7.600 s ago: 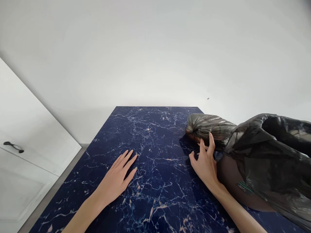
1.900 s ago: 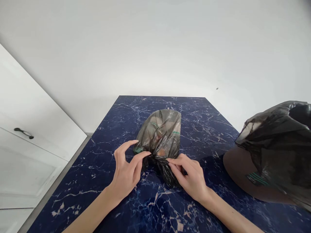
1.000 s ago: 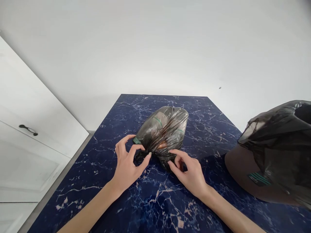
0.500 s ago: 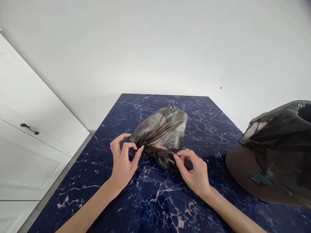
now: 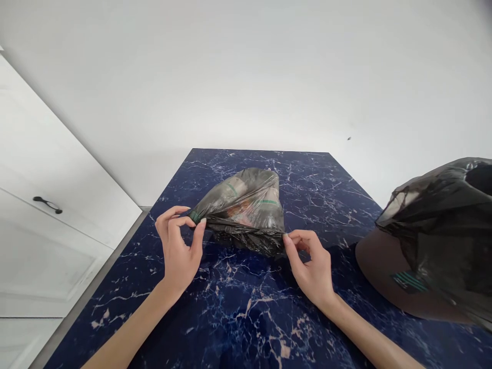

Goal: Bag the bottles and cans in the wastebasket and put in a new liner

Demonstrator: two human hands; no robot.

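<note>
A thin, see-through black plastic bag [image 5: 253, 205] lies on the dark blue marbled table [image 5: 238, 318]. Pale items with green stripes and something orange-brown show through the film; their kind is hard to make out. My left hand [image 5: 179, 251] pinches the bag's left corner between thumb and fingers. At the opposite corner, my right hand [image 5: 311, 266] grips the edge in a pinch. The near edge is stretched between both hands, with crumpled black film bunched along it.
To the right stands a brown rounded bin [image 5: 380, 271] with a green-striped label, draped with a black bag liner [image 5: 449, 230]. White drawers [image 5: 57, 246] with a dark handle are on the left. A white wall [image 5: 246, 77] rises behind the table.
My left hand has moved left with its corner, and my right hand slightly right. The bag's near edge is now pulled wider and straighter, and its filled part has shifted left.
</note>
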